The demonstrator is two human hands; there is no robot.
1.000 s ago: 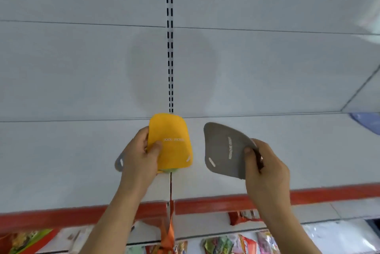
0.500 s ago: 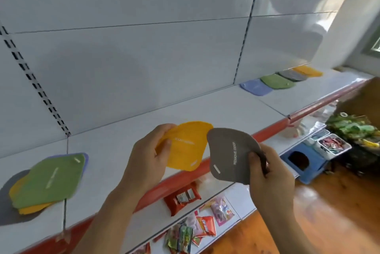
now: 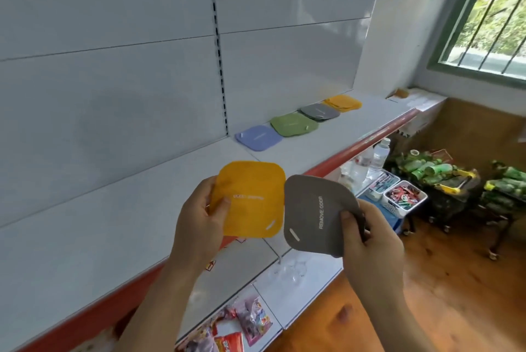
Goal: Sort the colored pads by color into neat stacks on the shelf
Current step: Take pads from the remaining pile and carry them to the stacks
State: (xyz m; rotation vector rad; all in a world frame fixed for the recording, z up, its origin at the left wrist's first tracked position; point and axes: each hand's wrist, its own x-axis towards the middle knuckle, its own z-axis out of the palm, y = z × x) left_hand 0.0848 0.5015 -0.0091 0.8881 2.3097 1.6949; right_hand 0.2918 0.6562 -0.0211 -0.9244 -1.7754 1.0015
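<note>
The head camera shows two hands raised in front of a white metal shelf (image 3: 136, 209) with a red front edge. The left hand (image 3: 199, 226) is closed on one flat orange rounded-square pad (image 3: 252, 199), thumb pressed on its face and fingers behind. The right hand (image 3: 367, 240) pinches one flat grey rounded-square pad (image 3: 316, 215) by its right edge, thumb on top; white lettering on it reads "REMOVE ODOR". The two held pads sit side by side, their near edges just about touching, above the shelf's front lip.

Further along the shelf, against the back panel, four piles lie in a row: one lavender-blue pile (image 3: 258, 137), one green pile (image 3: 294, 124), one grey pile (image 3: 320, 111) and one orange pile (image 3: 343, 102). The orange one looks like several layers; how many pads the others hold is hard to tell at this distance.

Compared with half a second earlier, the view has swung right: the mixed heap of green, yellow and blue pads at the left is out of frame, the four sorted piles sit closer and larger, and a barred window (image 3: 489, 13) now shows. Both grips are unchanged.
</note>
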